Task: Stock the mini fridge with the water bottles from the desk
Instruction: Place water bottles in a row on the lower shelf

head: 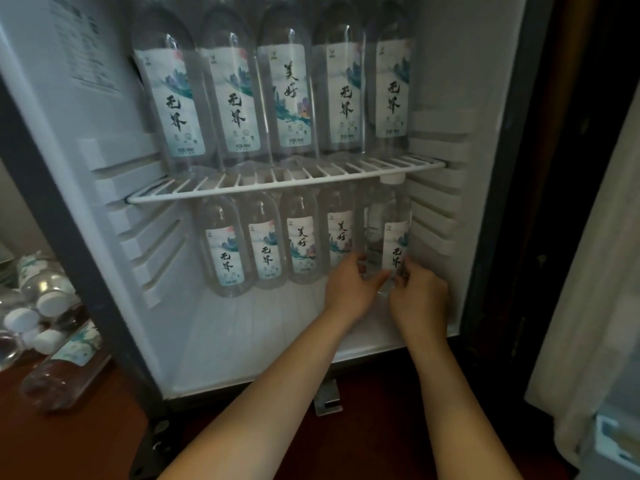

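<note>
The mini fridge (450, 81) stands open and is nearly full. Its white wire shelf (277, 183) divides it in two levels. On the shelf stands an upper row (287, 98) of five labelled water bottles, upright and close together. On the floor below stands a lower row (263, 251) of four bottles, and a fifth bottle (391, 237) is at the right end, near the right wall, with its white cap just under the shelf. Both hands hold this fifth bottle at its lower part: the left hand (349, 289) has its fingers curled on the left side and its thumb in front, and the right hand (419, 299) grips the right side. I judge that the step is to set this bottle in line with its neighbours. The next move calls for letting go without tipping it, then reaching to the left. There, on the dark desk (86, 438), several more bottles (52, 299) lie on their sides and wait to be stocked, probably in front of the lower row.
</note>
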The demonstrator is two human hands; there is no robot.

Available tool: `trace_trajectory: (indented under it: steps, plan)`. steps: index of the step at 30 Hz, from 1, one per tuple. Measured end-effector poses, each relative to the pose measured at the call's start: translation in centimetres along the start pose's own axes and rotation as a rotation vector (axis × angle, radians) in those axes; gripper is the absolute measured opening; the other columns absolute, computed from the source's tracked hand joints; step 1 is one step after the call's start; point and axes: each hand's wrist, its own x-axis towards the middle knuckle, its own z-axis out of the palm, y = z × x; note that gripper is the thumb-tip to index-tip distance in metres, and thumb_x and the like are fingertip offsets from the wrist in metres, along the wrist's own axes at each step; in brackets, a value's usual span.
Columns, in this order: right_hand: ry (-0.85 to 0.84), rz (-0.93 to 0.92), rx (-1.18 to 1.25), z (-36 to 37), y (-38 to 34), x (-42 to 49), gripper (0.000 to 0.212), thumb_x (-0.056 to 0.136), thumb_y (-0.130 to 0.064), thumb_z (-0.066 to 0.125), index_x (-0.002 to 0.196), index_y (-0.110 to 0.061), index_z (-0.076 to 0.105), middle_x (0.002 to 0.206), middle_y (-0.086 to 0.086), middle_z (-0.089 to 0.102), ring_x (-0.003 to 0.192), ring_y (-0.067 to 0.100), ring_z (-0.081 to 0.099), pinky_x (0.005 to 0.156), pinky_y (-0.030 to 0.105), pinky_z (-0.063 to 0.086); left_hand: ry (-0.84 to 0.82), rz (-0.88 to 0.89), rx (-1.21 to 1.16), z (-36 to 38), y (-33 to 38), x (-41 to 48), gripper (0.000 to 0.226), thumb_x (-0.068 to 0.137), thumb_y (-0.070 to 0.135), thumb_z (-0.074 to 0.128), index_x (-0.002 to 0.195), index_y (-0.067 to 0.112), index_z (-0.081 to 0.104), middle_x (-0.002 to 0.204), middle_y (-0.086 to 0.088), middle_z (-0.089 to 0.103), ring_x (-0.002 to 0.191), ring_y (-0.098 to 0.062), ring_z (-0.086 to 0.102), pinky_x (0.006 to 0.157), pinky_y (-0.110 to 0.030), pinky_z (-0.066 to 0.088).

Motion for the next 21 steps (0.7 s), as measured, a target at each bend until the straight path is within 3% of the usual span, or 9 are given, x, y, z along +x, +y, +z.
trace_trajectory:
  steps: [4, 9, 18, 21]
  plan:
    - [-0.022, -0.006, -0.017, -0.2, -0.1, -0.2, 0.039, 0.091, -0.015, 0.045, 0.13, -0.017, 0.053, 0.11, 0.017, 0.066, 0.105, 0.035, 0.06, 0.085, 0.037, 0.048, -0.012, 0.067, 0.034, 0.2, -0.2, 0.1, 0.032, 0.087, 0.026, 0.064, 0.115, 0.011, 0.061, 0.11, -0.01, 0.067, 0.101, -0.023, 0.062, 0.089, -0.038, 0.05]
    - [-0.035, -0.007, -0.006, -0.4, -0.1, -0.2, 0.038, 0.089, -0.018, 0.05, 0.127, -0.015, 0.055, 0.111, 0.017, 0.066, 0.106, 0.035, 0.06, 0.085, 0.036, 0.048, -0.112, 0.101, 0.163, -0.2, -0.6, 0.9, 0.029, 0.092, 0.022, 0.056, 0.115, 0.005, 0.06, 0.112, -0.013, 0.066, 0.104, -0.026, 0.061, 0.085, -0.03, 0.046]
    - [0.022, -0.008, -0.041, 0.2, 0.4, 0.0, 0.039, 0.091, -0.014, 0.051, 0.129, -0.015, 0.055, 0.114, 0.014, 0.066, 0.106, 0.032, 0.06, 0.084, 0.032, 0.048, -0.255, 0.074, 0.189, -1.2, -0.4, 1.1, 0.029, 0.097, 0.013, 0.044, 0.121, 0.005, 0.057, 0.125, -0.013, 0.06, 0.116, -0.024, 0.055, 0.09, -0.023, 0.039]
    - [0.093, -0.029, -0.011, 0.4, 0.4, -0.3, 0.032, 0.09, -0.012, 0.051, 0.121, -0.011, 0.062, 0.106, 0.017, 0.068, 0.099, 0.033, 0.063, 0.078, 0.031, 0.049, -0.268, 0.085, 0.216, -1.6, -0.2, 0.6, 0.03, 0.096, 0.01, 0.043, 0.121, 0.006, 0.059, 0.124, -0.013, 0.061, 0.116, -0.025, 0.055, 0.09, -0.023, 0.039]
